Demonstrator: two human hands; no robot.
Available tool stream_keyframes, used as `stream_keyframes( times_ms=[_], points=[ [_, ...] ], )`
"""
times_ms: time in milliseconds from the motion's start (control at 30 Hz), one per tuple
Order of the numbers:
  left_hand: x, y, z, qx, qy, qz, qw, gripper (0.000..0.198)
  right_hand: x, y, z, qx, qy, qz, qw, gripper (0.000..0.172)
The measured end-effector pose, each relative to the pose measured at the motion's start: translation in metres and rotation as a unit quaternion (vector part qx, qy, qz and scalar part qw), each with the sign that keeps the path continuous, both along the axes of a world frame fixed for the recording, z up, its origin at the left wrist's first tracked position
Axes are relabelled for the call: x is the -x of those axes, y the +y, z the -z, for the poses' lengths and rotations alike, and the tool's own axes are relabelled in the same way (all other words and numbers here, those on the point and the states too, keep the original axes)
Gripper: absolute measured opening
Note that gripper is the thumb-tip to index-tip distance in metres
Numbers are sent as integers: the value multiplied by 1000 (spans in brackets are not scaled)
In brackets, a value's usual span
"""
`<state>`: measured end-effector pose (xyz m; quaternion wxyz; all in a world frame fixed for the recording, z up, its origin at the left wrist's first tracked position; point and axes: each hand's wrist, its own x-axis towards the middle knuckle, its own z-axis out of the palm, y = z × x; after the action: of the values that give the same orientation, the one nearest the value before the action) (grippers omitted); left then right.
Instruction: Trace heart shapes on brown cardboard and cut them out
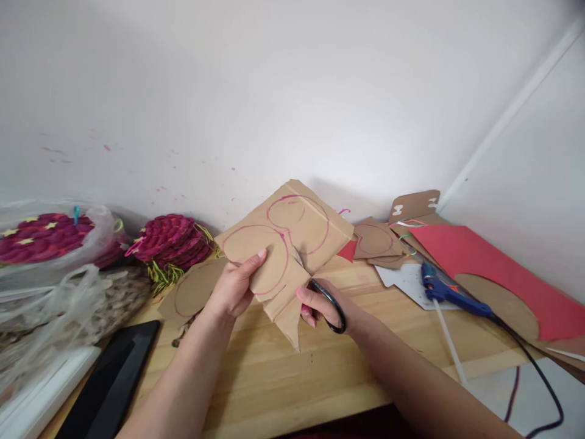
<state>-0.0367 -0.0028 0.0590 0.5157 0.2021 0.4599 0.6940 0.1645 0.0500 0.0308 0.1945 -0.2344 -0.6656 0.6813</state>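
A piece of brown cardboard is held up over the wooden table, with rounded outlines drawn on it in reddish-purple marker. My left hand grips its lower left part, thumb on the front face and the other fingers behind. In my right hand are scissors with black handles. Their blade lies across the cardboard between the two drawn rounds, its lower part hidden by the sheet. A partly cut cardboard strip hangs down beside my right hand.
Stacked magenta braided rounds and a plastic bag stand at left, above a black tablet-like slab. Rightward lie marked cardboard pieces, a blue glue gun with its cord, and red sheet material. A white wall rises behind.
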Motion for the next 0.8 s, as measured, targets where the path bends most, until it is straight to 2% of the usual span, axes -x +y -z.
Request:
stream_keyframes(
  times_ms=[133, 200, 300, 367, 433, 567, 667, 800],
  points=[
    [-6, -1, 1, 4, 1, 21, 1000, 39, 0, 3, 5, -8, 30, -82, 996, 47],
    [-7, -2, 0, -3, 7, 29, 1000, 41, 0, 2, 7, 14, 47, -125, 991, 49],
    [-6, -4, -1, -11, 17, 36, 999, 45, -1, 1, 6, 7, 15, -162, 987, 44],
    [-5, -4, -3, -5, 18, 44, 999, 44, -1, -1, 4, -33, -32, -146, 988, 34],
    [-3, -4, -4, 4, 21, 48, 999, 40, 0, -4, 0, -77, -75, -95, 990, 23],
    [-2, -6, -4, -4, 46, 35, 998, 37, 5, -12, -10, -63, -138, 33, 988, 8],
    [-6, -9, -3, -32, 74, 40, 996, 40, 6, -16, -16, -54, -142, 73, 986, 16],
    [-10, -11, 1, -77, 105, 19, 991, 62, 3, -16, -21, -50, -143, 83, 985, 25]
  ],
)
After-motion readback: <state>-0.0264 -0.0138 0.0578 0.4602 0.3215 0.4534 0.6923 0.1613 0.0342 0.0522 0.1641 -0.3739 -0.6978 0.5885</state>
